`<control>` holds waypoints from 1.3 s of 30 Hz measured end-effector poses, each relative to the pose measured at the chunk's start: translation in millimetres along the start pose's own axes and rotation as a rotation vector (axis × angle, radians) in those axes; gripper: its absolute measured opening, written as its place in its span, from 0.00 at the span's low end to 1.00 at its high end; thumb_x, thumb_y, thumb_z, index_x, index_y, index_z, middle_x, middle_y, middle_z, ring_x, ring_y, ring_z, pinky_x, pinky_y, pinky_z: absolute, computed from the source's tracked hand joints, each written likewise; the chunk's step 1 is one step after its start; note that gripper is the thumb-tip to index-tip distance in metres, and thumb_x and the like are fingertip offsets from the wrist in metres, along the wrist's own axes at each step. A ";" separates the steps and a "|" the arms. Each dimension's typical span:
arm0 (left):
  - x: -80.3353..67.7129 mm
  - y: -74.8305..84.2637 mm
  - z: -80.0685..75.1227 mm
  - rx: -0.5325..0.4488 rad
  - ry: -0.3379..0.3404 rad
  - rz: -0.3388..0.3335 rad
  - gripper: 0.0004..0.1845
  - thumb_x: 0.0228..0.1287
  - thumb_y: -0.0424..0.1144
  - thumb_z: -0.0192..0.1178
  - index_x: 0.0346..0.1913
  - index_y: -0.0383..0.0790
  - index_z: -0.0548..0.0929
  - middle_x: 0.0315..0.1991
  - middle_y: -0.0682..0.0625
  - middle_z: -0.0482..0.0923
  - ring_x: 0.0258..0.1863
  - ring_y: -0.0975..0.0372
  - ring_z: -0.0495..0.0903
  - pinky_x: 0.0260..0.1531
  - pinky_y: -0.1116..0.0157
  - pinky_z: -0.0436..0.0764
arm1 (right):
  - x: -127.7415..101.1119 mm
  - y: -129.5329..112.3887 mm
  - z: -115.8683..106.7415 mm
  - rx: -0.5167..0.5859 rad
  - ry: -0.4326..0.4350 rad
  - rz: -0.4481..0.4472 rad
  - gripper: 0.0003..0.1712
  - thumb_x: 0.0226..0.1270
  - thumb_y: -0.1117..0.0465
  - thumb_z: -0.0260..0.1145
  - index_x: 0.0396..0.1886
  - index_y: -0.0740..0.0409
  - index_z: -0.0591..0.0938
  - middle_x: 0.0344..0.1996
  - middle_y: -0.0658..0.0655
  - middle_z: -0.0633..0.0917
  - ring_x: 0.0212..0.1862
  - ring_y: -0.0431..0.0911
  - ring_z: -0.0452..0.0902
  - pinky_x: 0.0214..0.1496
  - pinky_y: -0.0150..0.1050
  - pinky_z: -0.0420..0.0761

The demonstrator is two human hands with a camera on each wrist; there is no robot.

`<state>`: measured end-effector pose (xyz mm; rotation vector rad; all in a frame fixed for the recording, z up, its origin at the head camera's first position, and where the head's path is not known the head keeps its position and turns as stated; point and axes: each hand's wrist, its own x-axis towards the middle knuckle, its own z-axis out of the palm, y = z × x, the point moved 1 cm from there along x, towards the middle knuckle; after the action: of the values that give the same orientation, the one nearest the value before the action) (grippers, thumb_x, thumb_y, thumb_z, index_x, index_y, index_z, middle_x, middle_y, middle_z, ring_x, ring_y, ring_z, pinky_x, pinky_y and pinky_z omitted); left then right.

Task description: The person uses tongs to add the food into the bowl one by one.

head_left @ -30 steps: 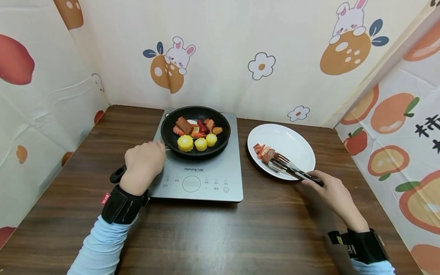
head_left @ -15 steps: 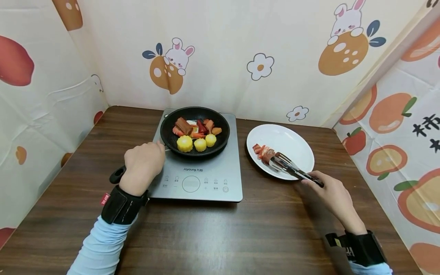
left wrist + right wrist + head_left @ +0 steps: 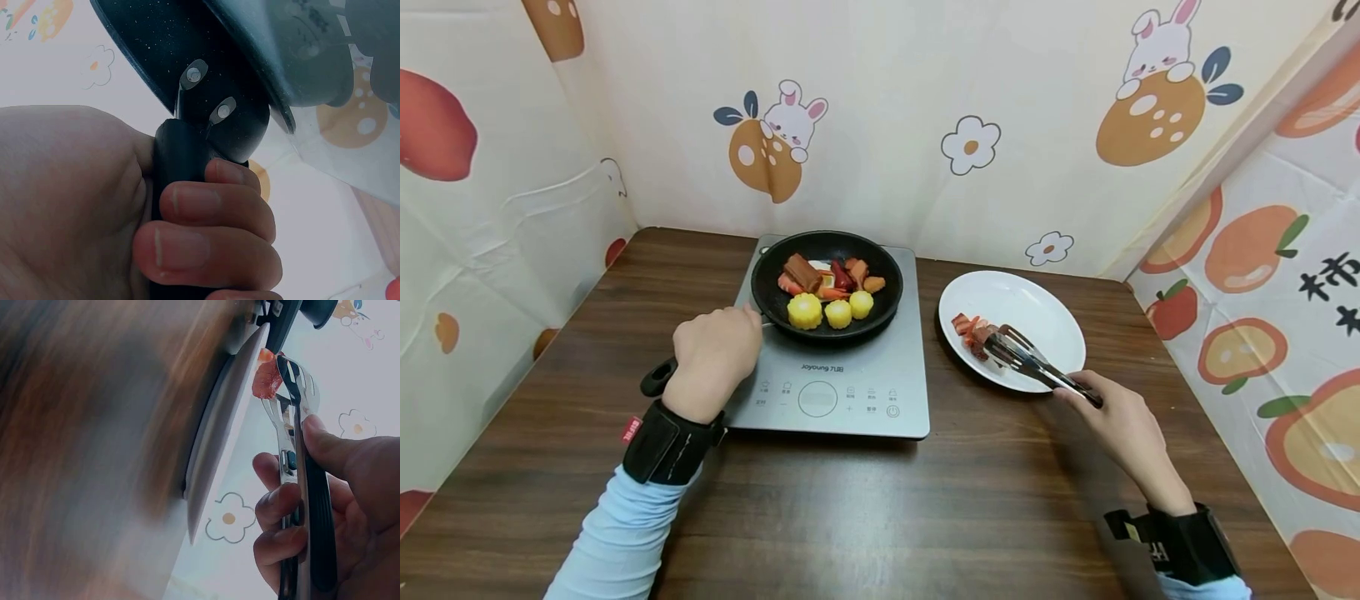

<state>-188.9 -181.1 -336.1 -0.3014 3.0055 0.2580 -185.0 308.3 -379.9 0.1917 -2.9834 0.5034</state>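
Observation:
My left hand [image 3: 715, 362] grips the black handle [image 3: 181, 150] of a black frying pan [image 3: 886, 317] on the induction cooktop. In the left wrist view the fingers curl round that handle. Corn pieces [image 3: 805, 311], a brown meat chunk [image 3: 802, 272] and other food lie in the pan. My right hand [image 3: 1123, 425] holds metal tongs [image 3: 1030, 360] with black grips, its thumb and fingers round the two arms. The tong tips are at a reddish-brown meat piece [image 3: 268, 379] at the left of a white plate [image 3: 1037, 308]. Shrimp-like pieces [image 3: 964, 325] lie beside it.
The silver cooktop [image 3: 850, 383] rests on the brown wooden table [image 3: 865, 517], left of the plate. Patterned cloth walls [image 3: 887, 75] stand close behind the table and along both sides.
The tong tips have shifted slightly left and now cover more of the meat piece on the plate. My left hand and the pan stay in place.

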 end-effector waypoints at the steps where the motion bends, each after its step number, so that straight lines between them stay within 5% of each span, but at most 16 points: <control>1: 0.1 0.3 0.0 0.000 -0.003 0.002 0.33 0.83 0.45 0.31 0.19 0.36 0.73 0.19 0.44 0.68 0.21 0.49 0.76 0.20 0.58 0.69 | -0.2 -1.5 -0.3 0.002 0.001 0.003 0.23 0.73 0.42 0.65 0.55 0.53 0.83 0.37 0.60 0.86 0.31 0.48 0.71 0.29 0.40 0.63; 13: 1.2 0.2 -1.6 0.001 -0.038 -0.002 0.34 0.84 0.45 0.29 0.21 0.35 0.76 0.23 0.39 0.75 0.25 0.47 0.79 0.22 0.56 0.72 | 14.0 -38.5 -5.5 0.036 0.065 -0.036 0.23 0.74 0.40 0.62 0.55 0.50 0.84 0.41 0.60 0.87 0.31 0.49 0.73 0.31 0.40 0.65; 26: 0.3 -1.0 -1.8 -0.002 -0.040 0.003 0.34 0.84 0.46 0.28 0.21 0.35 0.76 0.23 0.40 0.74 0.25 0.48 0.78 0.22 0.56 0.71 | 56.0 -111.7 -7.5 0.101 0.122 -0.138 0.20 0.74 0.41 0.63 0.52 0.49 0.85 0.29 0.53 0.83 0.26 0.47 0.67 0.27 0.40 0.62; 33: -0.2 -0.9 -0.8 0.000 -0.046 -0.003 0.34 0.84 0.46 0.29 0.21 0.36 0.75 0.23 0.42 0.72 0.24 0.50 0.77 0.23 0.57 0.71 | 80.5 -157.4 -0.5 0.166 0.029 -0.113 0.19 0.75 0.41 0.62 0.55 0.45 0.82 0.25 0.52 0.85 0.20 0.45 0.75 0.22 0.40 0.67; 39: -0.5 -0.3 -2.2 -0.001 -0.041 0.001 0.33 0.84 0.46 0.29 0.20 0.36 0.75 0.22 0.43 0.70 0.23 0.51 0.75 0.22 0.58 0.70 | 100.5 -193.0 9.8 0.116 0.005 -0.119 0.21 0.75 0.39 0.60 0.56 0.46 0.83 0.35 0.52 0.85 0.31 0.48 0.76 0.26 0.41 0.67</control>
<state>-188.5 -181.7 -334.0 -0.2906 2.9658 0.2622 -257.5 113.6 -314.5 0.3745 -2.9177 0.6617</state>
